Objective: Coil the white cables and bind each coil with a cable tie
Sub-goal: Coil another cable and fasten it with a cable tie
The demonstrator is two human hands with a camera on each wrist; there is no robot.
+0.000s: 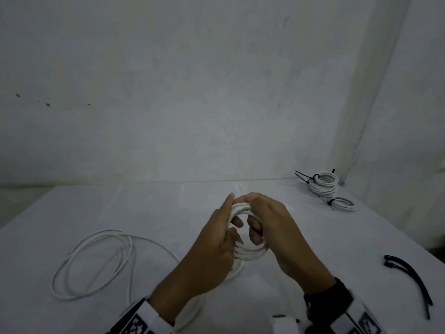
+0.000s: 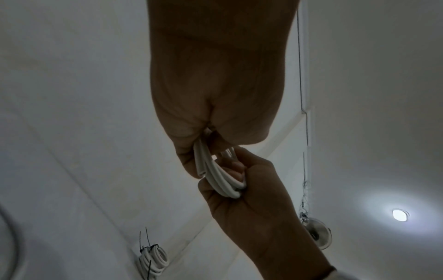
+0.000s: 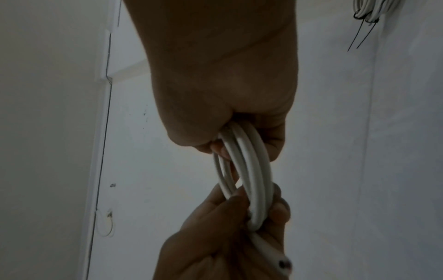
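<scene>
A small white cable coil (image 1: 248,253) of several turns is held upright above the white table (image 1: 301,237), gripped on both sides. My left hand (image 1: 216,242) curls its fingers through the ring on the left; my right hand (image 1: 272,227) grips the right side. The wrist views show the same coil (image 2: 220,178) (image 3: 249,170) with my left hand (image 2: 215,113) at top and my right hand (image 2: 251,199) lower in one, my right hand (image 3: 223,94) above and my left hand (image 3: 215,236) below in the other. The cable's loose tail (image 1: 96,259) lies in wide loops on the left. Black cable ties (image 1: 411,278) lie at the right.
Finished tied coils (image 1: 323,184) are stacked at the table's back right by the wall, with another bound coil (image 1: 344,203) in front of them. The stack (image 2: 153,263) also shows in the left wrist view. A white object (image 1: 284,324) sits at the front edge.
</scene>
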